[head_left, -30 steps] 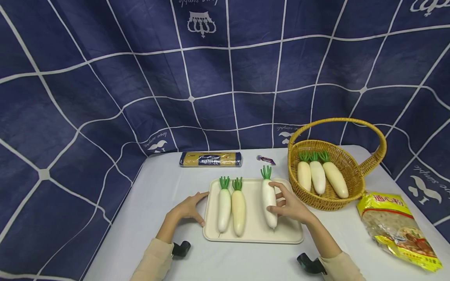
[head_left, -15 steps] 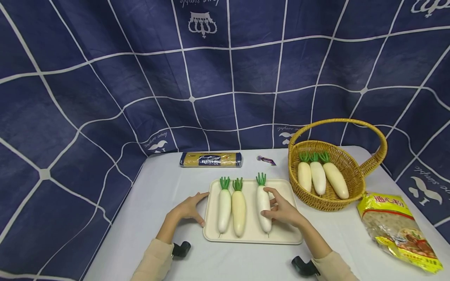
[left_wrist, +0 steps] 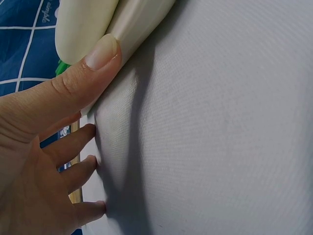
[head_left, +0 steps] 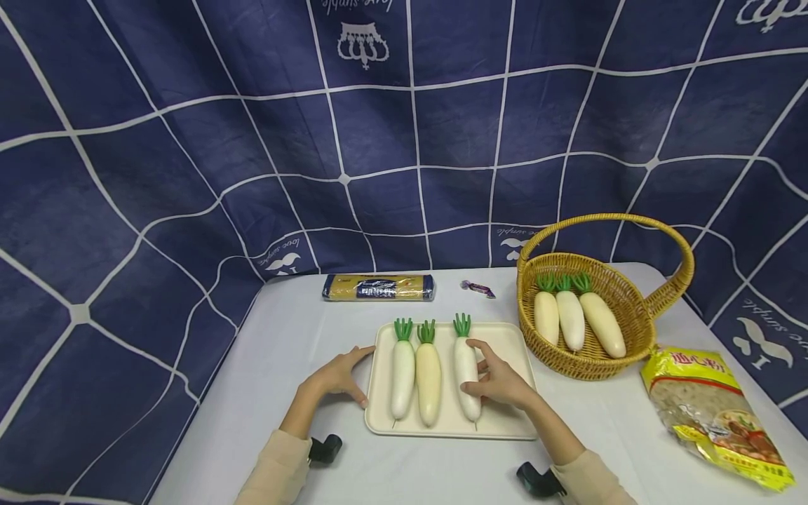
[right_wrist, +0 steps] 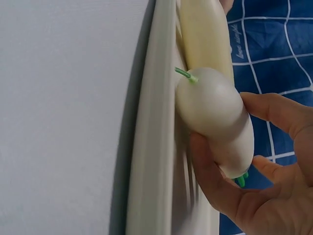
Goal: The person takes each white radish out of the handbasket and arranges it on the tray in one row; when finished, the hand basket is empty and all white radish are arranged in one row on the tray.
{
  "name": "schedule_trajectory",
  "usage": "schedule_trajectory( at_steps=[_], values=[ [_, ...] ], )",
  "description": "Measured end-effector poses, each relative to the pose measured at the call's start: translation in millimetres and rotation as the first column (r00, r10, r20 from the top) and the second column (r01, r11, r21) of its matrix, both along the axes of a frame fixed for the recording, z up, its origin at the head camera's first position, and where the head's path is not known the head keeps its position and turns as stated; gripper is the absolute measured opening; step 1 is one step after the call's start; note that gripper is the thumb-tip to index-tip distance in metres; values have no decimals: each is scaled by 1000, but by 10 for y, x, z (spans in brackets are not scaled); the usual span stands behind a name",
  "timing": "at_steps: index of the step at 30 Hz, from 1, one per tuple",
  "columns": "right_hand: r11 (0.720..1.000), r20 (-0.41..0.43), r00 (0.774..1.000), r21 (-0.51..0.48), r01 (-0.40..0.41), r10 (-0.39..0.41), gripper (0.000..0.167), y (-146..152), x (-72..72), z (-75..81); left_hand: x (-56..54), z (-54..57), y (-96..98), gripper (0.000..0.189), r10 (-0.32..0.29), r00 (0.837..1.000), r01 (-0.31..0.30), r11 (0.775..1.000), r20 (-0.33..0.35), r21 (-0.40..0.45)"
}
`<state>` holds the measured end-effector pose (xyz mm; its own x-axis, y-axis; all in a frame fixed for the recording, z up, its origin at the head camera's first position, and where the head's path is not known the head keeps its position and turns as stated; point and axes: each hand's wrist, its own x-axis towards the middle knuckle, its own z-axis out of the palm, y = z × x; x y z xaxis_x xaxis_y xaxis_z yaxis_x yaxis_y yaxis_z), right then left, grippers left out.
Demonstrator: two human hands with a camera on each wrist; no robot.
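Observation:
A beige tray (head_left: 442, 433) lies on the table, with three white radishes on it in the head view. My right hand (head_left: 503, 381) pinches the rightmost white radish (head_left: 466, 372) between thumb and fingers, its green top pointing away. In the right wrist view the thumb and fingertips meet the sides of that radish. Left of it lie a cream-coloured radish (head_left: 430, 386) and another white radish (head_left: 402, 382), side by side. My left hand (head_left: 337, 375) rests at the tray's left edge, fingers spread; its thumb (left_wrist: 102, 54) touches the rim in the left wrist view.
A wicker basket (head_left: 583, 368) with a tall handle and three radishes stands at the back right. Nearby lies a yellow food bag (head_left: 713, 410). Behind the tray are a pasta pack (head_left: 379, 287) and a small purple wrapped candy (head_left: 478, 288). A blue curtain (head_left: 379, 140) hangs behind.
My right hand has moved left over the tray with the white radish, bringing it closer to the other two radishes. The left hand has stayed in place.

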<state>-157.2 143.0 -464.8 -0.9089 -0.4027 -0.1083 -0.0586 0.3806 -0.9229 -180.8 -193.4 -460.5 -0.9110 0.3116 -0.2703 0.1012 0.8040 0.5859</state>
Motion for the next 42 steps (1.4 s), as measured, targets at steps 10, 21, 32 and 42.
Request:
schedule_trajectory(
  at_steps=[10, 21, 32, 42],
  values=[
    [999, 25, 1000, 34, -9, 8, 88, -77, -3, -22, 7, 29, 0, 109, 3, 1000, -3, 1000, 3, -10],
    [997, 52, 998, 62, -43, 39, 89, -94, 10, 31, 11, 17, 3, 109, 8, 1000, -8, 1000, 9, -3],
    [991, 24, 997, 108, -81, 79, 88, -67, 8, 61, 3, 16, 8, 109, 12, 1000, -12, 1000, 7, -16],
    [985, -72, 993, 156, -78, 90, 80, 175, -39, 333, 1, 14, -1, 109, 6, 1000, -6, 1000, 5, -16]
  ],
)
